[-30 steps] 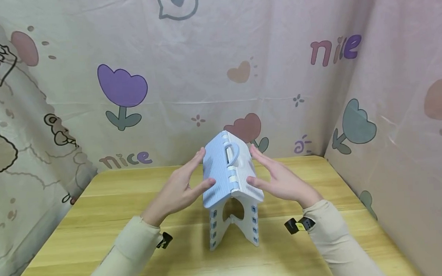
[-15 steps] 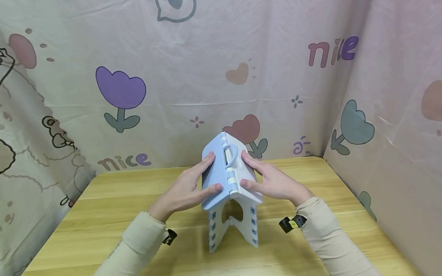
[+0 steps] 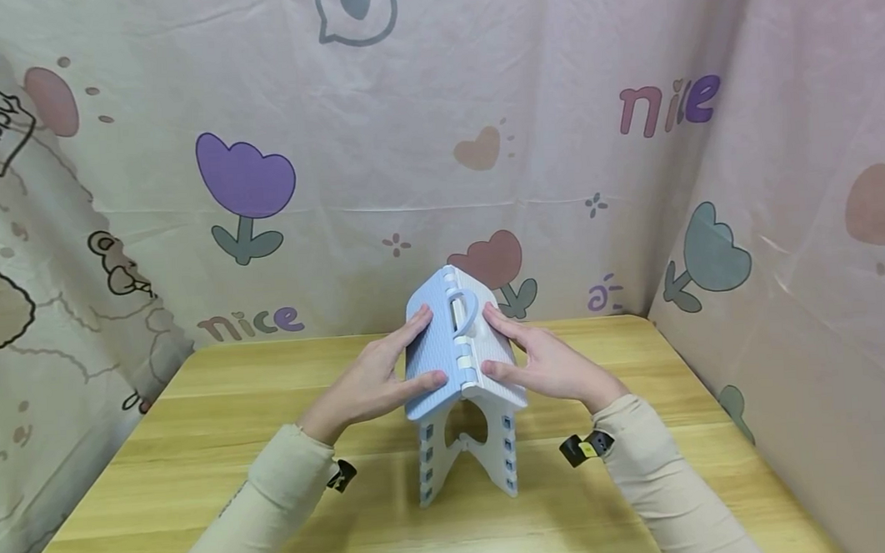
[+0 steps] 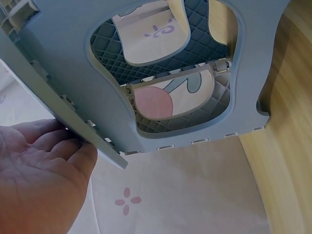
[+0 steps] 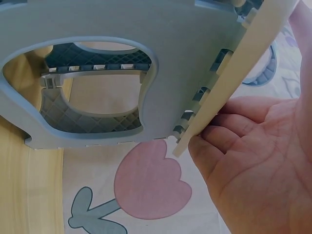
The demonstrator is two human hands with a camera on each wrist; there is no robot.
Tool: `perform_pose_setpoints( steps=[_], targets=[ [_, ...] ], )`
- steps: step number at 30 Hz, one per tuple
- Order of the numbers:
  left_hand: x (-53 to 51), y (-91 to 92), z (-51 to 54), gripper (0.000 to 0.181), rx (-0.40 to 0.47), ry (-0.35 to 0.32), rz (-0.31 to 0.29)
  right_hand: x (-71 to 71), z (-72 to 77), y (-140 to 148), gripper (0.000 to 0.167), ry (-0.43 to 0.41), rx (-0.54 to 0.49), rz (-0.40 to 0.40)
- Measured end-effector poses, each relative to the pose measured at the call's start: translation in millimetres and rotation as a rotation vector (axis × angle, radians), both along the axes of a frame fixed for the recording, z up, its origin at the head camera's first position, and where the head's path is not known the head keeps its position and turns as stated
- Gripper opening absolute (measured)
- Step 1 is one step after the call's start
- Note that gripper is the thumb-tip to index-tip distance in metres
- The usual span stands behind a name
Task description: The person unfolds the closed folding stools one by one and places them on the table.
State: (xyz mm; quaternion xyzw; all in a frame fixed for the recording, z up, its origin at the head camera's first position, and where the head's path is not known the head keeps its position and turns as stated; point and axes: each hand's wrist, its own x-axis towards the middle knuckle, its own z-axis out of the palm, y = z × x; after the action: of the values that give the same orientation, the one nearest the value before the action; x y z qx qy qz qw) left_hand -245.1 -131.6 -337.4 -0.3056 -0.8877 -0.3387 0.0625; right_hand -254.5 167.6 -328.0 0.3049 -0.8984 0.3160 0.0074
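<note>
A folding step stool [image 3: 434, 348] stands half-folded on its legs, its blue and white top halves peaked like a roof. Along the ridge a small blue loop handle [image 3: 474, 312] sticks up. My left hand [image 3: 366, 389] rests on the blue half, fingers extended and thumb nearer me. Against the white half lies my right hand [image 3: 563, 366] in the same way. From below, the left wrist view shows fingers along the outer face of a top panel [image 4: 78, 122]. In the right wrist view, fingers touch the outside of the other panel [image 5: 234, 73]. Some fingertips are hidden.
The stool stands on a wooden table [image 3: 267, 369]. A patterned curtain [image 3: 374, 121] hangs behind the table and along both sides. Black wrist cameras [image 3: 587, 448] sit below the sleeves.
Both hands have moved inward from beside the stool's top onto its two halves. Between the last two frames they barely move, and the stool keeps its half-folded shape.
</note>
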Motion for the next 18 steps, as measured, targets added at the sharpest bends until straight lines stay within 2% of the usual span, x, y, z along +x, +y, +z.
perform_pose_setpoints(
  steps=[18],
  targets=[
    [-0.7, -0.7, 2.2, 0.097, -0.002, -0.008, -0.021, -0.5, 3.1, -0.2, 0.096, -0.019, 0.004, -0.004]
  ],
)
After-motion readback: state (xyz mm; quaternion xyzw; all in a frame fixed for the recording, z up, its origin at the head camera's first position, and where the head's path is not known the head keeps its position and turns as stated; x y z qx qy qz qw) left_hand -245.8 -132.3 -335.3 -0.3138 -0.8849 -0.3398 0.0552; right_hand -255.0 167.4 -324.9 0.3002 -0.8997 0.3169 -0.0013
